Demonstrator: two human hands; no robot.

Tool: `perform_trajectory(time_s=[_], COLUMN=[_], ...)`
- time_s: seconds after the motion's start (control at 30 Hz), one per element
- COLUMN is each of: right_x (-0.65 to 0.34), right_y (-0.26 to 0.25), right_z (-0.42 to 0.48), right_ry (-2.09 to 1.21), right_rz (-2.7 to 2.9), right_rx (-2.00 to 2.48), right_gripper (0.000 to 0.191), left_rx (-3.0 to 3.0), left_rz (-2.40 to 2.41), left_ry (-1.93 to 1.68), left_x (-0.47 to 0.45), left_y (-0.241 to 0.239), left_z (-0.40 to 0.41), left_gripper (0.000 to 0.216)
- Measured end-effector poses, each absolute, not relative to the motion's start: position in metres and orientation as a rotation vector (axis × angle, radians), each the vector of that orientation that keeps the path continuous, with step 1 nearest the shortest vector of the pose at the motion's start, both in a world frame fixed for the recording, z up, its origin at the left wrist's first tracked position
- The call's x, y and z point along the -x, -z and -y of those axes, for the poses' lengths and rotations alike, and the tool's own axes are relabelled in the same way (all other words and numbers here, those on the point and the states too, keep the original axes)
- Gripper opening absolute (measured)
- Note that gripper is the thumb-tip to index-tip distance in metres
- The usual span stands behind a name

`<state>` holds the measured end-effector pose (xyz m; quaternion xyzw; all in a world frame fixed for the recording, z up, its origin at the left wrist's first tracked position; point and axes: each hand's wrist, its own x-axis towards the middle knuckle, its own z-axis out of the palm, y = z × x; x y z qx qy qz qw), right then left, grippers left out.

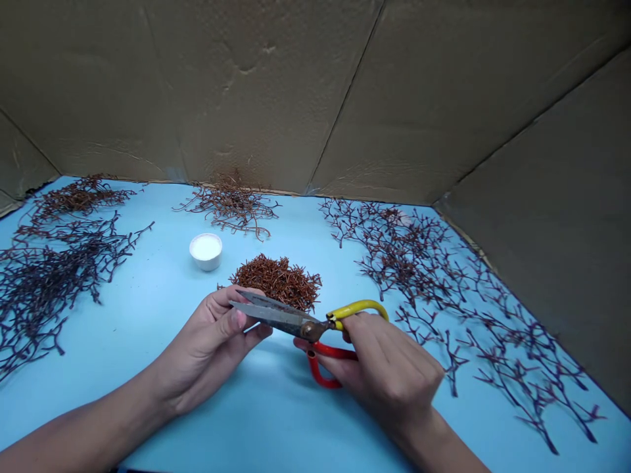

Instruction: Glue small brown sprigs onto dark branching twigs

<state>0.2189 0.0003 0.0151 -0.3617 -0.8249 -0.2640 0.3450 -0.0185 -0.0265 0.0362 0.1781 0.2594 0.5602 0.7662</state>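
My right hand (394, 374) is wrapped round the handles of a pair of scissors (280, 318), one loop yellow and the other red. The grey blades point left and stand slightly apart. My left hand (217, 341) is closed in a pinch at the blade tips, its thumb beside the lower blade. Whatever lies between its fingers is hidden or too small to make out. Just behind the blades is a heap of short reddish-brown cut stem pieces (279, 279) on the light blue table.
A small white cup (206, 251) with white contents stands behind my left hand. Dark branching stems (64, 269) lie at the left, and more branched stems (409, 256) spread across the right. Thin brown curly stems (231, 200) lie at the back, before cardboard walls (246, 85).
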Motion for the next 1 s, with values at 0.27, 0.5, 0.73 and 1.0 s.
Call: perform_trajectory(time_s=[0.27, 0.5, 0.73, 1.0], right_x=[-0.223, -0.224, -0.227, -0.228], right_y=[-0.011, -0.011, -0.013, -0.009], right_z=[0.001, -0.004, -0.014, -0.014], right_ry=[0.656, 0.401, 0.099, 0.241], right_rz=[2.16, 2.129, 2.046, 2.083], right_rx=[0.948, 1.051, 1.154, 1.131], right_gripper=[0.048, 0.042, 0.042, 0.039], left_rx=[-0.371, -0.441, -0.45, -0.453], left_rz=[-0.54, -0.495, -0.454, -0.429], left_ry=[-1.224, -1.192, -1.177, -1.169], left_x=[0.02, 0.023, 0.024, 0.026], left_y=[-0.035, -0.034, -0.039, -0.036], left_z=[0.027, 0.024, 0.023, 0.023], left_gripper=[0.026, 0.017, 0.014, 0.011])
